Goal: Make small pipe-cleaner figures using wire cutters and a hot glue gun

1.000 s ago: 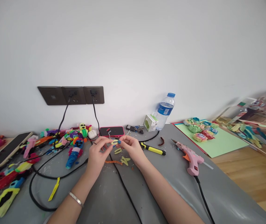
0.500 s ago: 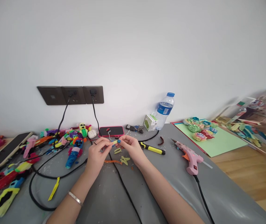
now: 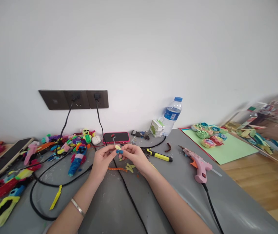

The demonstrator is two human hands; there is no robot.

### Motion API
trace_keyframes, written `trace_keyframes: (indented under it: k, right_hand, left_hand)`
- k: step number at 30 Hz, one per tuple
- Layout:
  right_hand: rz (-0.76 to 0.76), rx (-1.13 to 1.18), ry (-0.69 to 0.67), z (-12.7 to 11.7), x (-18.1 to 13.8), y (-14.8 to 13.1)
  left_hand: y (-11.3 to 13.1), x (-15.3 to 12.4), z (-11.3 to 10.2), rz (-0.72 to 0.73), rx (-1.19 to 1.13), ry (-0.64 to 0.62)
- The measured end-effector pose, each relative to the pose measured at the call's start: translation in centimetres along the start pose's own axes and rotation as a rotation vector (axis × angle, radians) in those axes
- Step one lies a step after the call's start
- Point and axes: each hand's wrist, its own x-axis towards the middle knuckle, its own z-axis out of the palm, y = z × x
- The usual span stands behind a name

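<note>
In the head view, my left hand (image 3: 102, 162) and my right hand (image 3: 136, 158) meet fingertip to fingertip above the grey table. Both pinch a short pale-yellow pipe cleaner (image 3: 117, 147), partly hidden by the fingers. Below the hands lie an orange pipe cleaner (image 3: 117, 169) and a few yellow-green pipe cleaner pieces (image 3: 130, 167). Pliers with yellow-and-black handles (image 3: 160, 155) rest just beyond my right wrist. A phone with a pink edge (image 3: 119, 137) lies behind the hands.
Several fuzzy dolls (image 3: 77, 161) and looping black cables (image 3: 35, 198) crowd the left. To the right are a pink glue gun (image 3: 199, 165), a water bottle (image 3: 172, 113), a small box (image 3: 157, 128) and green paper (image 3: 236, 149) with flowers. A co-worker's blurred hand (image 3: 274, 134) is at far right.
My hands have drawn closer together, and the yellow pipe cleaner now shows bent upward between the fingertips instead of lying straight across. The co-worker's hand has shifted left.
</note>
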Motion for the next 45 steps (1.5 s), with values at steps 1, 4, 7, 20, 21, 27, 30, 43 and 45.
trace_keyframes:
  k: [1, 4, 7, 20, 21, 27, 30, 43, 45]
  right_hand:
    - [0.0, 0.001, -0.007, 0.0, 0.0, 0.0]
    - [0.003, -0.006, -0.021, 0.1, 0.0, 0.1]
    - [-0.002, -0.03, -0.037, 0.2, 0.2, 0.6]
    - [-0.34, -1.103, 0.181, 1.2, -2.8, -3.4]
    - [-0.274, -1.185, 0.189, 1.0, -3.3, -4.2]
    - [0.362, -1.538, 0.187, -2.3, -5.3, -7.2]
    - [0.541, -1.565, 0.083, -3.4, -5.2, -7.3]
    - [0.522, -1.285, 0.047, -5.1, -5.7, -9.2]
    - [0.486, -1.129, 0.061, -5.8, -6.3, -9.9]
  left_hand:
    - [0.0, 0.0, 0.0, 0.015, 0.002, -0.021]
    - [0.1, 0.0, 0.0, 0.056, 0.013, -0.068]
    - [0.1, -0.2, 0.1, 0.002, 0.013, -0.107]
    - [-0.3, 0.2, -0.2, -0.162, -0.061, -0.041]
    - [-0.3, 0.2, -0.2, -0.161, -0.031, -0.044]
    - [0.0, 0.3, -0.2, -0.16, 0.025, -0.042]
    - [0.1, 0.4, -0.4, -0.18, -0.01, -0.03]
    - [-0.5, 0.5, -0.9, -0.223, -0.058, 0.02]
    - [-0.6, 0.6, -1.0, -0.216, -0.073, 0.029]
